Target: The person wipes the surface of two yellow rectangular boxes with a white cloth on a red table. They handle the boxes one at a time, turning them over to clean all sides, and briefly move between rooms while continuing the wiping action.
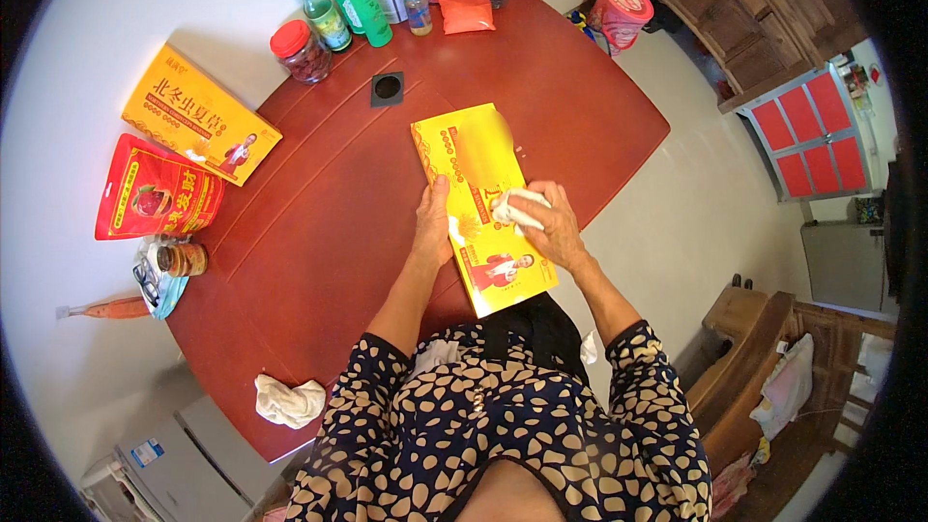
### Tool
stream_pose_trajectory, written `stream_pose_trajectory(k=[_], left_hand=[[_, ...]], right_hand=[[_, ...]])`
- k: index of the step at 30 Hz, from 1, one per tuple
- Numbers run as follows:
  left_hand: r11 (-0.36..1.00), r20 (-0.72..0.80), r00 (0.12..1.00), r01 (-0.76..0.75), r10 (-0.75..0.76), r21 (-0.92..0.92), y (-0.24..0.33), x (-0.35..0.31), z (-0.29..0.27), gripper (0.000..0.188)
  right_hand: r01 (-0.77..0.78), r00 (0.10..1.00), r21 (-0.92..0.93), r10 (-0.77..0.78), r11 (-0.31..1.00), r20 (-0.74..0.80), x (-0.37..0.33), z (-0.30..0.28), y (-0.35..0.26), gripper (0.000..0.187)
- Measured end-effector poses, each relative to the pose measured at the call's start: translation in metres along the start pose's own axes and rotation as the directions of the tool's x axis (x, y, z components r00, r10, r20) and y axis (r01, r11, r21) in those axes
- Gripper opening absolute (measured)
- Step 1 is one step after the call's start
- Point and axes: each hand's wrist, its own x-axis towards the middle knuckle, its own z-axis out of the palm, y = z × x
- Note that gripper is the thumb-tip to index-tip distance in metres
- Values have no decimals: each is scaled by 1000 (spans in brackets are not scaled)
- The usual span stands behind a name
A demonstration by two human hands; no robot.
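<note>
A flat yellow gift box (471,232) with a printed figure in red is held tilted over the table's near edge, in front of my body. My left hand (434,220) grips its left side, with the thumb on the front face. Bunched in my right hand (553,229) is a white cloth (518,209), pressed against the box's front near its right edge. The fingers of that hand are curled round the cloth. The underside of the box is hidden.
The red-brown table (319,203) carries another yellow box (201,116), a red pouch (155,188), a small jar (184,259), a red-lidded jar (301,52), several bottles (363,8) and an orange packet (462,4). A crumpled white cloth (289,400) lies at the near-left edge.
</note>
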Motion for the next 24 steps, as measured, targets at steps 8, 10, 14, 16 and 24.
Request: stream_pose_trajectory(k=[8, 10, 14, 16, 24], left_hand=[[1000, 6, 1000, -9, 9, 12, 0, -2, 2, 54], [1000, 1, 1000, -25, 25, -4, -1, -1, 1, 54], [999, -21, 999, -37, 37, 3, -3, 3, -2, 53], [998, -34, 998, -49, 50, 28, -4, 3, -2, 53], [995, -14, 996, -93, 93, 24, -3, -6, 4, 48]], right_hand=[[-24, 997, -108, 16, 994, -78, 72, 21, 4, 43], [-35, 995, -157, 19, 987, -98, 82, 28, -2, 42], [-19, 996, -234, -3, 972, -91, 67, 28, -12, 45], [51, 997, -248, -64, 967, -43, 49, 26, -19, 47], [162, 959, 21, -163, 987, 231, -36, -1, -49, 46]])
